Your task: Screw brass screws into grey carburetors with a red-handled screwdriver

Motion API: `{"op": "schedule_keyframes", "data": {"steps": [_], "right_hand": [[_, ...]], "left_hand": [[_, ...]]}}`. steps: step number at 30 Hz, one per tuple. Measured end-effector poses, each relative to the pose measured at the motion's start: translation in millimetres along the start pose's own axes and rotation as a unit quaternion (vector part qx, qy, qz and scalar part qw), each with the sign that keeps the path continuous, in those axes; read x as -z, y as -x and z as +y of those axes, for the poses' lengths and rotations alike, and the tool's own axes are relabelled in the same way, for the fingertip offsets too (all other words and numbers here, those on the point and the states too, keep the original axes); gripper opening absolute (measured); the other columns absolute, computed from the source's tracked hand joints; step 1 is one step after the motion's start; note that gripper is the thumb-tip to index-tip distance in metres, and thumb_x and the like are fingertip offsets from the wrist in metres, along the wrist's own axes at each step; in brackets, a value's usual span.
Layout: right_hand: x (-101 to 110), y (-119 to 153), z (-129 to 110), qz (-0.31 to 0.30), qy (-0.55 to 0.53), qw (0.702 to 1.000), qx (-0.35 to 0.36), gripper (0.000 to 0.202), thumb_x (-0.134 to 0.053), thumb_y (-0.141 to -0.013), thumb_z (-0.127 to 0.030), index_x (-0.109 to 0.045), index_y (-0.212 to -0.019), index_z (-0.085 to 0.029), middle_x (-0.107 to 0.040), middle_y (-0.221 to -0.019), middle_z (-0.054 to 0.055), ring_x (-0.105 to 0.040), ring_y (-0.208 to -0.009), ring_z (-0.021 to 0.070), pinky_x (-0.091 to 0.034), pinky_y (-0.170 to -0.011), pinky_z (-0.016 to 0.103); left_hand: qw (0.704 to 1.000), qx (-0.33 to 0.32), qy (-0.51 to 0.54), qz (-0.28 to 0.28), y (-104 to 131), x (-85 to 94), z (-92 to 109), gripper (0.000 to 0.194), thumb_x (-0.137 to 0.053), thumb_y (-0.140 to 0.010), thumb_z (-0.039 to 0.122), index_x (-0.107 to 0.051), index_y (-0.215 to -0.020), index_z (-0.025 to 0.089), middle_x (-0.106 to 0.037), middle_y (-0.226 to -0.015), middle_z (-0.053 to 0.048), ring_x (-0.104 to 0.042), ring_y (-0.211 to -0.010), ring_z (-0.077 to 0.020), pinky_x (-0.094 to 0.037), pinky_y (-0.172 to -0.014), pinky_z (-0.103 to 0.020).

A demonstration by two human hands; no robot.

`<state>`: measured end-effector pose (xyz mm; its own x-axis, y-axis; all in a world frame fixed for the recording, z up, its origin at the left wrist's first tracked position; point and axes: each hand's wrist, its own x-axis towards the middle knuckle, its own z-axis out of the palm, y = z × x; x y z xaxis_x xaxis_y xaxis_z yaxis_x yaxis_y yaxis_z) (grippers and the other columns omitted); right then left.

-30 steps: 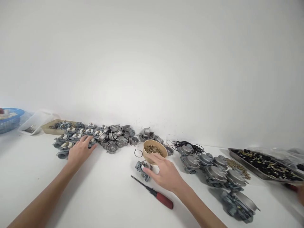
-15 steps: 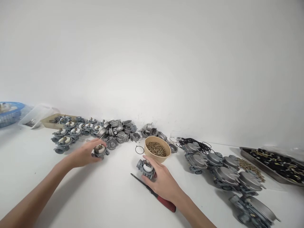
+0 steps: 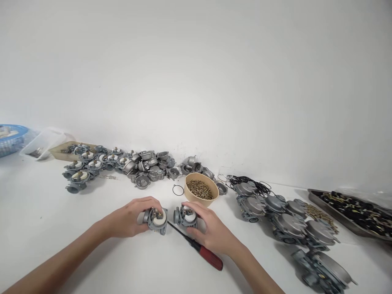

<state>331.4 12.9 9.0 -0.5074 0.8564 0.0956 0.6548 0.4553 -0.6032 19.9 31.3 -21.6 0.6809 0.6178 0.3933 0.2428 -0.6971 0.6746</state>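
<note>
Head view, as I see it: left carburetor (image 3: 156, 222) and right carburetor (image 3: 185, 221) sit just apart, mid-tabletop (image 3: 165, 271), both probably stiff, fairly weighty metal, best gripped by the casting, since the white floats (image 3: 159, 221) look fragile. One is at the fingertips of the left hand (image 3: 133, 217), pinched by fingers and thumb; the other is clasped in the curled right hand (image 3: 212, 228). A screwdriver (image 3: 200, 249) slants from between them, a bowl (image 3: 210, 202) of small brassy parts (image 3: 200, 189) just beyond

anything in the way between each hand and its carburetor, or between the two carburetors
Nothing visible stands between the left hand and its carburetor, or between the right hand and the other carburetor. In the gap between the carburetors lies the tip of the screwdriver.
</note>
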Motion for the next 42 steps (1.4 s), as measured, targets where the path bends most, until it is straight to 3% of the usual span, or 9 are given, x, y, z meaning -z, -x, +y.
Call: {"op": "schedule_keyframes", "data": {"steps": [5, 11, 14, 16, 22, 27, 30, 38, 42], "right_hand": [[1.0, 1.5, -0.8, -0.003, 0.023, 1.0, 0.009, 0.06, -0.069, -0.09, -0.032, -0.051, -0.148, -0.028, -0.06, -0.147, 0.01, -0.057, -0.133, 0.033, -0.044, -0.114, 0.052], [3.5, 3.7, 2.6, -0.017, 0.051, 0.999, 0.001, 0.069, -0.068, -0.092, -0.039, -0.041, -0.155, -0.031, -0.05, -0.157, 0.009, -0.048, -0.144, 0.0332, -0.039, -0.119, 0.055], [5.6, 5.2, 6.3, -0.013, 0.054, 0.998, 0.005, 0.073, -0.067, -0.093, -0.048, -0.037, -0.158, -0.034, -0.043, -0.163, 0.008, -0.04, -0.149, 0.0347, -0.036, -0.121, 0.059], [6.3, 6.0, 7.4, -0.002, 0.053, 0.999, 0.014, 0.071, -0.065, -0.095, -0.053, -0.037, -0.158, -0.036, -0.041, -0.164, 0.007, -0.037, -0.152, 0.0352, -0.034, -0.122, 0.06], [3.4, 5.4, 1.7, 0.126, 0.05, 0.986, 0.099, 0.048, -0.056, -0.102, -0.044, -0.052, -0.148, -0.032, -0.055, -0.152, 0.009, -0.051, -0.141, 0.03, -0.045, -0.117, 0.05], [-2.8, 3.1, -7.1, 0.289, 0.045, 0.942, 0.165, 0.026, -0.058, -0.099, -0.028, -0.066, -0.124, -0.026, -0.071, -0.12, 0.011, -0.068, -0.112, 0.0268, -0.056, -0.098, 0.043], [-8.9, 0.6, -19.3, 0.333, 0.011, 0.929, 0.161, 0.017, -0.058, -0.099, -0.026, -0.07, -0.111, -0.025, -0.074, -0.093, 0.007, -0.069, -0.083, 0.023, -0.057, -0.075, 0.038], [-16.6, -30.1, -61.1, 0.236, -0.099, 0.965, 0.063, 0.022, -0.062, -0.095, -0.04, -0.071, -0.105, -0.022, -0.076, -0.099, 0.009, -0.071, -0.087, 0.0232, -0.055, -0.069, 0.034], [-15.0, -57.0, -73.1, 0.168, -0.149, 0.974, -0.002, 0.045, -0.069, -0.091, -0.049, -0.065, -0.127, -0.023, -0.074, -0.117, 0.013, -0.073, -0.101, 0.0255, -0.06, -0.082, 0.039]], "left_hand": [[0.999, 0.039, -0.022, 0.0, 4.2, 0.5, -3.8, 0.035, -0.067, -0.092, 0.02, -0.062, -0.126, 0.027, -0.068, -0.126, -0.007, -0.065, -0.113, -0.0263, -0.053, -0.1, -0.041], [0.997, 0.054, -0.054, 0.013, 9.0, 7.0, -23.5, 0.077, -0.085, -0.08, 0.043, -0.049, -0.148, 0.035, -0.057, -0.149, -0.007, -0.06, -0.13, -0.0304, -0.057, -0.103, -0.04], [0.971, 0.087, -0.183, 0.126, 9.9, 17.0, -46.8, 0.042, -0.058, -0.1, 0.049, -0.059, -0.139, 0.033, -0.066, -0.137, -0.006, -0.07, -0.111, -0.0235, -0.063, -0.081, -0.03], [0.948, 0.117, -0.239, 0.174, 9.5, 21.9, -63.9, 0.037, -0.05, -0.103, 0.049, -0.067, -0.129, 0.029, -0.068, -0.132, -0.009, -0.072, -0.098, -0.0242, -0.062, -0.073, -0.032], [0.918, 0.127, -0.304, 0.219, -3.3, 19.0, -92.5, 0.031, -0.055, -0.1, 0.043, -0.077, -0.094, 0.023, -0.07, -0.109, -0.01, -0.069, -0.088, -0.0242, -0.054, -0.061, -0.027], [0.913, 0.109, -0.292, 0.262, -7.9, 19.2, -83.6, 0.036, -0.052, -0.102, 0.047, -0.076, -0.092, 0.022, -0.07, -0.095, -0.008, -0.068, -0.079, -0.0208, -0.052, -0.066, -0.028], [0.909, 0.109, -0.263, 0.305, -3.6, 21.2, -69.8, 0.038, -0.053, -0.102, 0.053, -0.074, -0.092, 0.022, -0.071, -0.089, -0.005, -0.067, -0.069, -0.0181, -0.053, -0.065, -0.028], [0.915, 0.076, -0.169, 0.359, -6.2, 7.4, -32.7, 0.034, -0.064, -0.098, 0.05, -0.071, -0.083, 0.02, -0.072, -0.08, -0.004, -0.07, -0.066, -0.0188, -0.059, -0.06, -0.028], [0.919, 0.023, -0.126, 0.372, -9.6, -4.5, -16.6, 0.031, -0.062, -0.099, 0.048, -0.069, -0.086, 0.02, -0.07, -0.085, -0.004, -0.068, -0.068, -0.016, -0.065, -0.063, -0.027]]}}
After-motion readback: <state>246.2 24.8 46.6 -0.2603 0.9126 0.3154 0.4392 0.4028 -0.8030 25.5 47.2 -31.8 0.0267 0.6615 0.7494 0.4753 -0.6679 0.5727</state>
